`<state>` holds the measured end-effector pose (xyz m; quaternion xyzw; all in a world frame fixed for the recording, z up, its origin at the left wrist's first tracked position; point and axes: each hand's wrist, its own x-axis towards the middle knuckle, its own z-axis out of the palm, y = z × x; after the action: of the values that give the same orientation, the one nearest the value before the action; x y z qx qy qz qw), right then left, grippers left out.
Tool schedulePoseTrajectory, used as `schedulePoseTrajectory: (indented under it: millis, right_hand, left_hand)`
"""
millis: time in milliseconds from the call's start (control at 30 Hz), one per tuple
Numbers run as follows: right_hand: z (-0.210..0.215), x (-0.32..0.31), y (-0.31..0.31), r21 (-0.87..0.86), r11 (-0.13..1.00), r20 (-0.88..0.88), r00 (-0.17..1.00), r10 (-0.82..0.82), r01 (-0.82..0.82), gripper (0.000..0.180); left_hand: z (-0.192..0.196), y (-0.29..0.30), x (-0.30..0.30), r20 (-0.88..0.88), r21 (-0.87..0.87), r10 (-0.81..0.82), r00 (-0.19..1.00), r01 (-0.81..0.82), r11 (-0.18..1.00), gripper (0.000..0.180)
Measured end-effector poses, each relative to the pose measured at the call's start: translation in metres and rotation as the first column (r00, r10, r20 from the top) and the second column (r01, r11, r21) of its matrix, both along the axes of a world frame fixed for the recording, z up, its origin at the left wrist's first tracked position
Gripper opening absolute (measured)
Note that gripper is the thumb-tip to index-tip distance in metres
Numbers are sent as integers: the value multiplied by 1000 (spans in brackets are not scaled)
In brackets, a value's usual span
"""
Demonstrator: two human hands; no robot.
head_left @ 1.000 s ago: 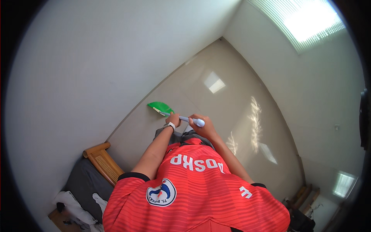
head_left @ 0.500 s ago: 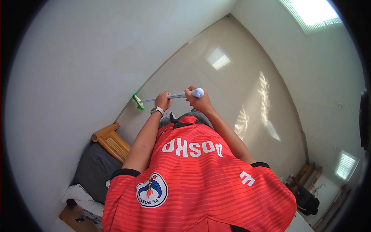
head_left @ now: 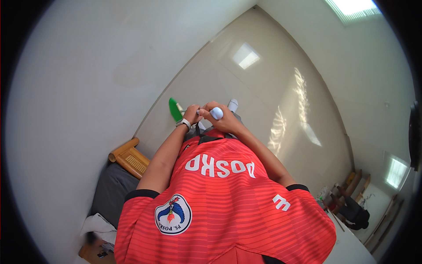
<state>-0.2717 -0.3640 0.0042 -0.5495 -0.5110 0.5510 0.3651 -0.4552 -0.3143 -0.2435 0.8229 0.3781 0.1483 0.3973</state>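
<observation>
I grip a mop with both hands, its pale blue handle (head_left: 216,113) pointing up toward me. My right hand (head_left: 226,123) is closed around the handle just below its rounded end. Close beside it, my left hand (head_left: 192,114) is wrapped round the shaft lower down; a watch sits on that wrist. The green mop head (head_left: 174,109) with a whitish part shows beyond my left hand, low beside the wall on the left. My hands hide most of the shaft between.
A white wall (head_left: 101,83) rises on the left above the tiled floor (head_left: 246,88). A wooden chair or bench arm (head_left: 129,158) with a dark cushion (head_left: 113,185) stands near my left elbow. One person (head_left: 354,213) is at the far lower right, near wooden furniture.
The mop head has shifted right and its green side shows more broadly. My hands have come closer together, the right one moving left, and the handle appears more upright. A white-covered foot now shows.
</observation>
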Motion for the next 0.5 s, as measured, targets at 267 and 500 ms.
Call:
schedulePoseTrajectory:
  millis: [267,500]
  right_hand:
    - [-1,9,-10,401,819,425,875,231,-411,23]
    - [23,19,-15,373,892,215,959,183,-253,15]
  left_hand:
    - [46,10,93,299,-233,78,951,-7,972,20]
    - [117,7,116,233,-183,148,961,-106,977,34]
